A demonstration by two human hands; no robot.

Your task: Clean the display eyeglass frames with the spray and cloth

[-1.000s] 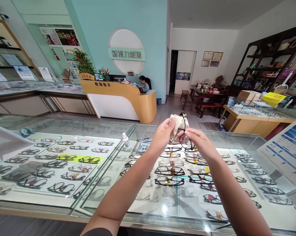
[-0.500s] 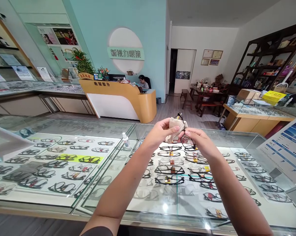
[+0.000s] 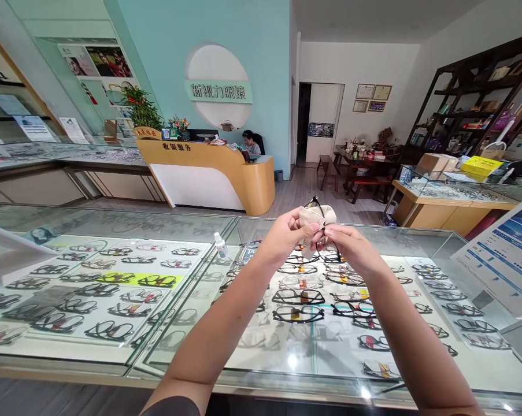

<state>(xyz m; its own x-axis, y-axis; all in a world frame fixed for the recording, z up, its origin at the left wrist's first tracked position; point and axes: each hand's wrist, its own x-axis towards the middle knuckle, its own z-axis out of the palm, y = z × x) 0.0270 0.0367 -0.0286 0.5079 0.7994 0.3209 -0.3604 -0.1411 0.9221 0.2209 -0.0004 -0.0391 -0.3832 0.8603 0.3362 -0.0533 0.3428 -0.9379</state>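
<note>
Above the glass display case [image 3: 287,364], my two hands meet around a pair of dark-framed eyeglasses [image 3: 328,254]. My left hand [image 3: 287,230] is closed on a beige cleaning cloth [image 3: 328,214], bunched against the upper lens. With fingers pinched at the frame, my right hand [image 3: 346,241] holds the eyeglasses, which are turned on end, one rim above the other. The cloth and fingers hide part of the frame. Under the glass, rows of spectacles [image 3: 299,297] lie on white trays.
A small white spray bottle [image 3: 220,245] stands on the glass to the left of my hands. At right a printed sign [image 3: 503,260] leans over the case. Beyond, a person [image 3: 251,143] sits behind the wooden counter [image 3: 261,182]. A dark table with benches [image 3: 330,173] is farther back.
The cloth has shifted on the lens and now spreads out to the right behind the frame. Both hands stay close together at nearly the same spot; the view has moved slightly.
</note>
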